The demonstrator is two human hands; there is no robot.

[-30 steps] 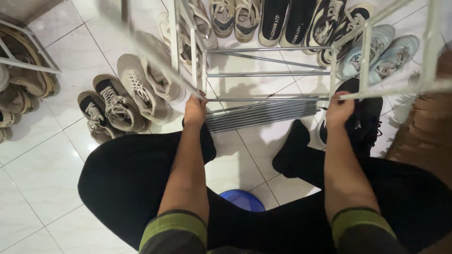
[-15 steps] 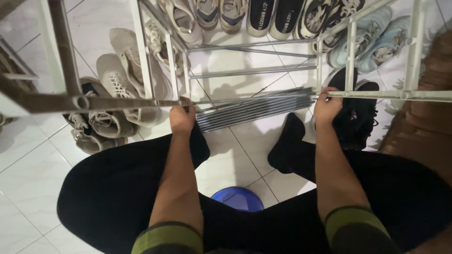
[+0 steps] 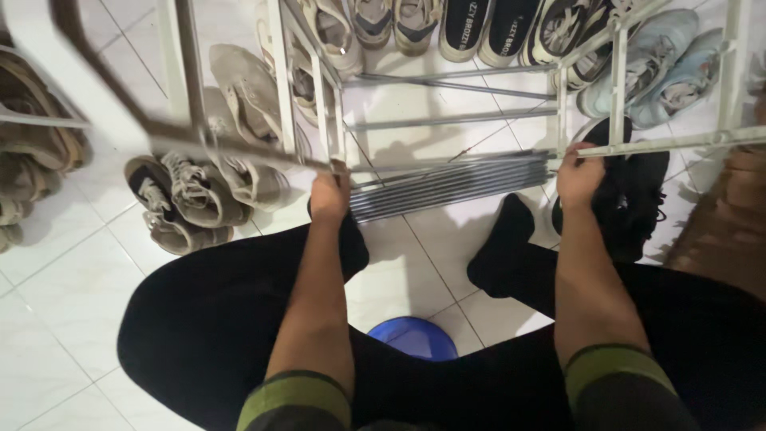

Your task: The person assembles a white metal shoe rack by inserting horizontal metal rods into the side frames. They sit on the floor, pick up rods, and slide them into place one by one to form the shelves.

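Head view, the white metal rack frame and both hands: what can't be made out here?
- White metal rack frame: its upper and side parts are cut off by the picture edges; the left bars are motion-blurred.
- Left hand: fingertips hidden behind the rack's corner.
- Right hand: fingers hidden where they curl round the frame's bar.
- Blue round plastic object: mostly covered by the black-trousered legs.

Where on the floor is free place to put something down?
Bare white tile lies at lower left, below the beige sneakers, and between the knees, from the bundle of metal rods to the blue stool. Along the top, shoes crowd the floor behind the white rack frame.
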